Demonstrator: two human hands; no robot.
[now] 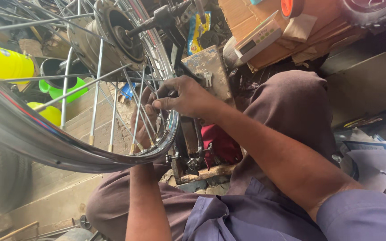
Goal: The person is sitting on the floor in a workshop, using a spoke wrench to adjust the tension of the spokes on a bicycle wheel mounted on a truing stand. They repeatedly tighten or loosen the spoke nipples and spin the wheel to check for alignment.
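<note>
**Both hands at the wheel rim, grip partly masked by spokes**

Spoked wheel (90, 89) fills the left half of the head view, tilted, chrome rim (45, 143) sweeping from the left edge to lower centre. Upper and left parts of the wheel are cut off by the frame. Hub (112, 40) at top, threaded axle (157, 20) sticking out toward the right.

Right hand (182, 96) sits at the near edge of the rim, fingers curled, thumb and forefinger pinched together at a spoke (150, 120). Can't tell if it holds a tool; anything small there is hidden by the fingers.

Left hand (144, 125) is behind the spokes, inside the rim near the nipples. Fingers look bent around the rim area, but spokes and the right hand cover most of it, so closed or open: cannot tell.

Below the rim, a dark metal stand or clamp (188, 156), detail hard to make out. Red cloth (220, 143) just beside it. Cardboard (291, 31) top right, yellow container (5, 62) at left, partly cropped.
</note>
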